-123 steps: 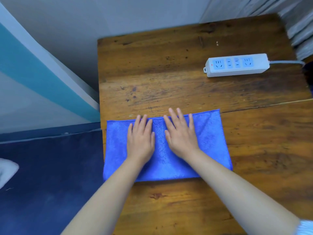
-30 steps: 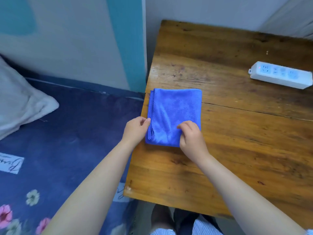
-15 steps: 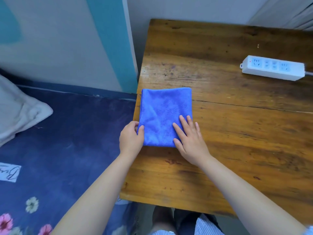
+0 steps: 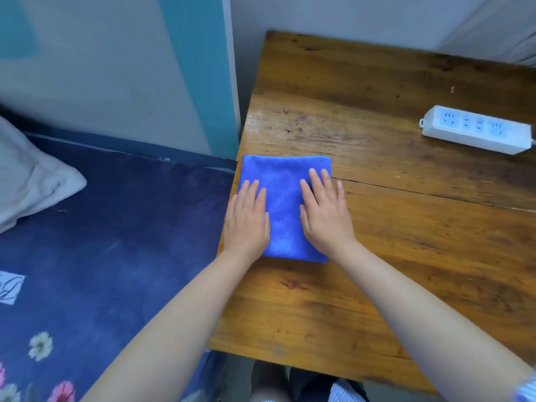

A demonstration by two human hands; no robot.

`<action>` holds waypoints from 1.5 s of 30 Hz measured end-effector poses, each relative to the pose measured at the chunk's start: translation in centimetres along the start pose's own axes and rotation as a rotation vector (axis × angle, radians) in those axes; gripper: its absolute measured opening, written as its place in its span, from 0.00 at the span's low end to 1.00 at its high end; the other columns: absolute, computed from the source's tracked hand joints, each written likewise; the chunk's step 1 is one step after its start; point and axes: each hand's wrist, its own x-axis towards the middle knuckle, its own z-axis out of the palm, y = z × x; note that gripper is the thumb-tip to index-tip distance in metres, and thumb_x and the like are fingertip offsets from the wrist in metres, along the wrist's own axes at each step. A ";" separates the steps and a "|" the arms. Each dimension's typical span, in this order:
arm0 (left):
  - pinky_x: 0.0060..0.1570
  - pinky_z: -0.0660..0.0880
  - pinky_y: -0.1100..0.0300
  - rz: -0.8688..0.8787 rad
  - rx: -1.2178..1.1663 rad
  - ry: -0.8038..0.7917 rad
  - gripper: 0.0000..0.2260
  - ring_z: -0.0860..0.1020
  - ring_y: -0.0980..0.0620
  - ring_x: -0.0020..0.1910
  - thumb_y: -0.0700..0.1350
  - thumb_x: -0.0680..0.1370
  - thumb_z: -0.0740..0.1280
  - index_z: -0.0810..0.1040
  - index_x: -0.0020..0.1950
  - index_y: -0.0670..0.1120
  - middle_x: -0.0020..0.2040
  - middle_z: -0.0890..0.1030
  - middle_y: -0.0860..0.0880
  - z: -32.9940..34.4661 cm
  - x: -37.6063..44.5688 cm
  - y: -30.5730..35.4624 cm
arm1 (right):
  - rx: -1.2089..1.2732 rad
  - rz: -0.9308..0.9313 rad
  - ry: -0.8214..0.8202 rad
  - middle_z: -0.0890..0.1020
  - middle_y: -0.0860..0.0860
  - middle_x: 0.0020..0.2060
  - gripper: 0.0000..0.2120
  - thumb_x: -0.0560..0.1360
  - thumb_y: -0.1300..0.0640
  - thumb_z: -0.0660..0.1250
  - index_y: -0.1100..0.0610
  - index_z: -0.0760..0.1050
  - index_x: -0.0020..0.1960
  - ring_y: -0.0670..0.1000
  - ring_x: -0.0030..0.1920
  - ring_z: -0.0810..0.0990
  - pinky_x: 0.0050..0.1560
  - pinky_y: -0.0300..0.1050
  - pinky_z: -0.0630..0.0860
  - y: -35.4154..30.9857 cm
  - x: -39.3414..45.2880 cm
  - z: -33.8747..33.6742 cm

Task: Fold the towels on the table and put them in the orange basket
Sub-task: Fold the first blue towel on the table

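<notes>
A blue towel [image 4: 284,204], folded into a small square, lies at the left edge of the wooden table [image 4: 377,256]. My left hand [image 4: 246,219] lies flat on the towel's left side with straight fingers. My right hand [image 4: 324,213] presses flat on its right side, with the outer fingers reaching past the towel's edge onto the wood. No orange basket is in view.
A white power strip [image 4: 475,129] with its cord lies at the table's back right. Left of the table is a bed with a dark blue flowered cover [image 4: 101,242] and a white pillow [image 4: 26,175]. A wall stands behind.
The towel went from a long rectangle to a small square. In the last half second both hands moved up onto it and flattened out; the left let go of the near corner.
</notes>
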 end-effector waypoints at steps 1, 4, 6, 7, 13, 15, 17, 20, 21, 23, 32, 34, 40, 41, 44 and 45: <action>0.73 0.46 0.53 0.003 0.049 -0.049 0.24 0.48 0.46 0.76 0.46 0.80 0.53 0.54 0.74 0.41 0.76 0.52 0.43 0.7 0.4 0.1 | -0.027 -0.009 -0.052 0.55 0.60 0.74 0.24 0.78 0.56 0.54 0.62 0.57 0.72 0.61 0.74 0.50 0.73 0.58 0.45 0.5 1.2 0.3; 0.73 0.41 0.53 -0.019 0.127 -0.135 0.26 0.43 0.48 0.76 0.51 0.81 0.50 0.47 0.76 0.43 0.77 0.45 0.45 2.0 0.9 -0.2 | -0.088 -0.031 -0.140 0.46 0.55 0.75 0.27 0.79 0.50 0.50 0.58 0.48 0.74 0.55 0.75 0.42 0.73 0.51 0.38 1.9 3.8 1.3; 0.73 0.41 0.53 -0.010 0.090 -0.126 0.26 0.44 0.48 0.76 0.51 0.80 0.51 0.48 0.76 0.44 0.77 0.46 0.46 2.4 0.9 -0.8 | -0.031 -0.001 -0.172 0.46 0.54 0.76 0.27 0.79 0.49 0.51 0.56 0.48 0.74 0.54 0.75 0.42 0.73 0.50 0.39 2.7 4.3 1.7; 0.72 0.41 0.54 0.005 0.066 -0.121 0.26 0.45 0.48 0.76 0.51 0.80 0.52 0.49 0.76 0.45 0.77 0.47 0.46 2.4 1.0 -1.1 | 0.019 0.015 -0.175 0.46 0.53 0.76 0.26 0.79 0.50 0.52 0.56 0.49 0.74 0.54 0.75 0.42 0.73 0.49 0.39 3.0 4.4 2.0; 0.73 0.45 0.55 0.097 -0.095 -0.149 0.26 0.47 0.49 0.76 0.49 0.79 0.58 0.54 0.75 0.46 0.77 0.51 0.47 1.8 1.1 -2.6 | 0.186 0.020 -0.094 0.48 0.55 0.75 0.25 0.79 0.56 0.54 0.58 0.52 0.74 0.56 0.75 0.43 0.72 0.48 0.38 3.1 3.6 2.2; 0.73 0.44 0.54 0.092 -0.084 -0.160 0.26 0.47 0.49 0.76 0.49 0.79 0.58 0.54 0.75 0.45 0.77 0.51 0.47 1.4 1.1 -2.6 | 0.183 0.025 -0.073 0.50 0.59 0.74 0.25 0.78 0.57 0.56 0.60 0.54 0.73 0.59 0.75 0.45 0.73 0.50 0.39 2.5 2.3 1.6; 0.73 0.49 0.51 0.121 -0.046 -0.136 0.24 0.54 0.44 0.75 0.48 0.78 0.60 0.61 0.72 0.41 0.75 0.58 0.42 0.5 0.5 -2.4 | 0.162 -0.047 -0.028 0.59 0.65 0.71 0.24 0.75 0.60 0.60 0.66 0.62 0.69 0.65 0.72 0.56 0.71 0.56 0.47 1.5 0.0 0.9; 0.54 0.75 0.46 0.341 0.059 0.014 0.20 0.77 0.39 0.59 0.50 0.72 0.62 0.79 0.56 0.36 0.58 0.79 0.37 -0.5 -1.6 -2.3 | 0.026 -0.183 0.104 0.75 0.67 0.60 0.19 0.69 0.58 0.64 0.67 0.76 0.56 0.68 0.60 0.73 0.60 0.68 0.62 0.3 -4.4 0.8; 0.47 0.78 0.49 0.389 0.079 0.048 0.20 0.78 0.41 0.55 0.52 0.71 0.62 0.81 0.52 0.38 0.53 0.82 0.39 -0.6 -2.5 -2.5 | -0.019 -0.209 0.109 0.78 0.65 0.57 0.18 0.68 0.55 0.64 0.65 0.78 0.53 0.66 0.58 0.76 0.59 0.69 0.65 0.2 -5.6 0.8; 0.39 0.78 0.55 0.414 0.099 0.024 0.18 0.78 0.44 0.50 0.52 0.69 0.69 0.82 0.49 0.39 0.48 0.83 0.42 -0.8 -4.2 -3.1 | -0.090 -0.256 0.054 0.81 0.61 0.53 0.17 0.63 0.53 0.70 0.61 0.81 0.49 0.61 0.54 0.80 0.60 0.60 0.69 0.1 -7.6 0.6; 0.35 0.77 0.53 0.292 0.153 -0.138 0.21 0.82 0.41 0.42 0.40 0.55 0.81 0.81 0.45 0.37 0.45 0.83 0.40 -1.4 -5.7 -2.6 | -0.283 -0.504 -0.024 0.83 0.57 0.39 0.16 0.66 0.68 0.57 0.61 0.81 0.44 0.56 0.36 0.81 0.37 0.43 0.79 1.6 -6.9 -0.7; 0.47 0.75 0.50 0.243 0.096 -0.167 0.18 0.78 0.40 0.52 0.39 0.65 0.75 0.78 0.53 0.37 0.55 0.80 0.39 -1.1 -5.6 -2.6 | -0.336 -0.583 -0.044 0.82 0.56 0.36 0.11 0.64 0.68 0.64 0.61 0.81 0.43 0.56 0.33 0.80 0.35 0.42 0.78 1.9 -6.1 -1.1; 0.58 0.65 0.58 0.066 0.015 -0.094 0.17 0.72 0.48 0.60 0.47 0.73 0.68 0.75 0.60 0.44 0.61 0.75 0.49 0.1 -5.2 -2.0 | -0.330 -0.537 -0.285 0.80 0.55 0.38 0.12 0.60 0.64 0.72 0.61 0.78 0.44 0.56 0.38 0.79 0.32 0.42 0.74 1.2 -4.3 -2.4; 0.57 0.65 0.58 0.023 -0.008 -0.061 0.18 0.73 0.48 0.58 0.48 0.71 0.70 0.76 0.58 0.44 0.59 0.76 0.49 0.1 -5.2 -1.6 | -0.237 -0.477 -0.330 0.79 0.58 0.45 0.13 0.66 0.64 0.67 0.63 0.76 0.50 0.57 0.45 0.78 0.38 0.45 0.73 1.6 -3.8 -2.7; 0.55 0.66 0.56 -0.075 -0.006 -0.041 0.19 0.74 0.46 0.56 0.47 0.68 0.73 0.75 0.57 0.44 0.55 0.77 0.48 0.3 -5.6 -0.4 | 0.113 -0.278 -0.374 0.78 0.59 0.52 0.17 0.70 0.67 0.62 0.64 0.75 0.58 0.58 0.50 0.78 0.47 0.43 0.70 2.4 -3.0 -4.3; 0.54 0.67 0.54 -0.097 -0.005 -0.028 0.18 0.75 0.45 0.55 0.44 0.68 0.72 0.76 0.56 0.42 0.53 0.78 0.46 0.4 -5.8 0.0 | 0.185 -0.264 -0.343 0.80 0.60 0.50 0.17 0.69 0.68 0.63 0.64 0.76 0.57 0.57 0.48 0.78 0.47 0.40 0.68 2.5 -3.0 -4.9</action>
